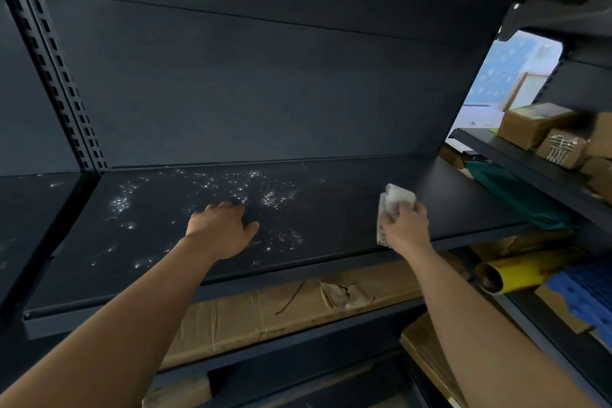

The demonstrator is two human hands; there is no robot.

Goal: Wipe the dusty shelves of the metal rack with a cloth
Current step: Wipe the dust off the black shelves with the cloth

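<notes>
A dark metal shelf [347,242] of the rack spans the middle of the view. White dust specks [231,189] scatter over its left and centre; the right part looks plain dark. My right hand [405,225] grips a crumpled white cloth [395,200] and holds it against the shelf right of centre. My left hand [222,228] rests palm down on the shelf among the specks, fingers spread, holding nothing.
The slotted upright [56,76] and back panel [248,93] close the rear. A long cardboard box [281,311] lies on the shelf below. To the right stand cardboard boxes [543,129], a yellow roll [516,272], green fabric [516,195] and a blue plastic piece [586,295].
</notes>
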